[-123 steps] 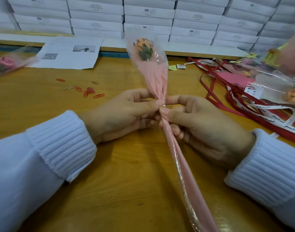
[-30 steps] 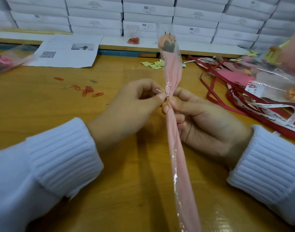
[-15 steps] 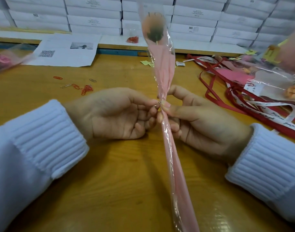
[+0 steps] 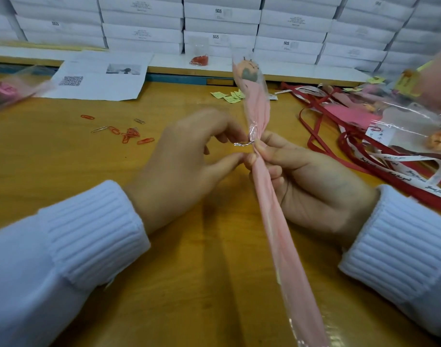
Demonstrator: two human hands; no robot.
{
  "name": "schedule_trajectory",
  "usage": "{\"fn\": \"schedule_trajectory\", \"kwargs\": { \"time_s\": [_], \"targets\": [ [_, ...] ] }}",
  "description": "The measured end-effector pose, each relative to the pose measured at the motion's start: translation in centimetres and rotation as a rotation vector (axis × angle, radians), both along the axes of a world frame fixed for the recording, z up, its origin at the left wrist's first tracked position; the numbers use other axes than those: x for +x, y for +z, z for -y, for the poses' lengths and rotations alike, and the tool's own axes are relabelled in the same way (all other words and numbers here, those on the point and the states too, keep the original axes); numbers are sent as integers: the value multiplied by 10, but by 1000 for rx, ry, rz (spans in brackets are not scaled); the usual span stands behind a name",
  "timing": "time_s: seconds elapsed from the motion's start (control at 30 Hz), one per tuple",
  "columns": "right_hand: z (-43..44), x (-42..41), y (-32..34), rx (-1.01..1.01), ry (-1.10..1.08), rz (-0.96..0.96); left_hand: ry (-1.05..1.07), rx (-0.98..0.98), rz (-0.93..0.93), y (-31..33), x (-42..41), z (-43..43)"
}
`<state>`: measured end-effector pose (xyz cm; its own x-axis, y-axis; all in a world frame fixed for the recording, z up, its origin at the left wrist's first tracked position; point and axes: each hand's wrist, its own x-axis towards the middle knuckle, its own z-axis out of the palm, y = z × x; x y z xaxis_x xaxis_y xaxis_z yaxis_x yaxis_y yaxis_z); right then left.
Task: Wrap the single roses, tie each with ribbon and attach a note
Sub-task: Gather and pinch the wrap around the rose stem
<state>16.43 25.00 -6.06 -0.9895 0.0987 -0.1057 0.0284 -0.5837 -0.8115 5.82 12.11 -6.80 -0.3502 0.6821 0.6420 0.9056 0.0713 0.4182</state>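
Because the wrap has to stay gathered while it is fastened, the right hand [image 4: 312,181] grips the wrapped rose [image 4: 260,113] at its narrow waist. Thumb and forefinger pinch the pink paper and clear film tight, and the other fingers curl round the stem part below. That grip keeps the flower raised off the table [image 4: 64,171], tilted away from the person with the bloom at the far end, so the waist is free on all sides.

The left hand [image 4: 186,161] is curled at the same spot. Its forefinger is above and its thumb below a thin silver wire tie [image 4: 242,144] that sticks out sideways from the gathered film. I cannot tell whether the fingertips actually hold the wire or only bracket it. I judge the step to be twisting this tie shut, with ribbon and note still to come on this flower.

Loose paper clips [image 4: 129,134] lie to the left within easy reach. To the right a tangle of ribbons [image 4: 364,161], red and printed white, sits beside other wrapped flowers [image 4: 414,116], probably placed there for tying. Small yellow notes [image 4: 229,96] lie just behind the bloom. Farther back are a printed sheet [image 4: 101,78], a small bag of red clips [image 4: 199,60] and stacked white boxes [image 4: 222,21].
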Motion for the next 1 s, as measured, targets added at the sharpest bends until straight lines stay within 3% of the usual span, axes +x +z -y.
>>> {"fn": "schedule_trajectory", "kwargs": {
  "time_s": [0.3, 0.4, 0.47, 0.63, 0.77, 0.83, 1.0],
  "targets": [
    [1, 2, 1, -6, 63, 3, 8, 5, -161, 3, 0, 2],
    [0, 1, 1, -14, 76, -6, -12, 6, -113, 2, 0, 0],
    [-1, 1, 0, 8, 86, -15, -40, -15, 81, 3, 1, -1],
    [-3, 0, -2, 56, 140, -30, -277, -169, 853, 12, -9, 4],
    [-1, 0, -4, 133, 163, -67, -345, -327, 1045, 5, -19, 4],
    [0, 0, -4, 181, 152, -85, -338, -314, 1215, 0, -26, 3],
    [1, 0, -4, 203, 153, -104, -425, -262, 1317, -11, -35, 0]
  ]
}}
